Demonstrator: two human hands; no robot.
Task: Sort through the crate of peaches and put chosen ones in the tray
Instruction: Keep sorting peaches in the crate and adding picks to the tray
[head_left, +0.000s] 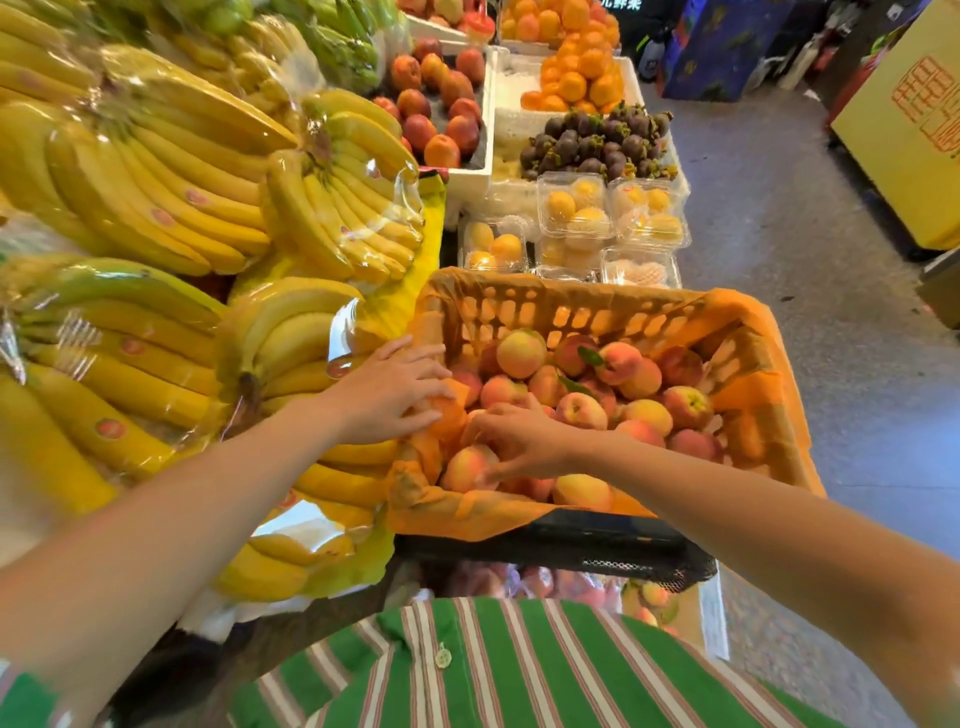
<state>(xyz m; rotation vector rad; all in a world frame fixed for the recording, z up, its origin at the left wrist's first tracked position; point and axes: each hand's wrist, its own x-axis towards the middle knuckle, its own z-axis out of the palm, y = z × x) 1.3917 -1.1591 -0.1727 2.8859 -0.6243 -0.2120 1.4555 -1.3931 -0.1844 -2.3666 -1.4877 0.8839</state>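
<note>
Market stall, concrete floor to the right. Bananas (182, 182) in clear wrap cover the left side. Behind the crate stand clear boxes (571, 208) of yellow fruit, then mangosteens (597, 140) and oranges (576, 78).

The crate (519, 312) – orange, slotted walls, lined with orange paper (498, 514) – sits directly in front of me, beside the bananas. The peaches (582, 410) lie heaped inside it, reaching about halfway up the walls.

Hand positions:
- My left hand (384, 400) rests on the crate's left rim, fingers nearly straight and flat on the paper. It holds nothing.
- My right hand (524, 441) is inside the crate at the near left corner, palm down, fingers bent over a peach (467, 467) and touching it. Whether the fingers actually clamp that peach I cannot tell – the hand hides the contact.

The two hands are close together but apart. My striped shirt (519, 665) fills the lower edge.
</note>
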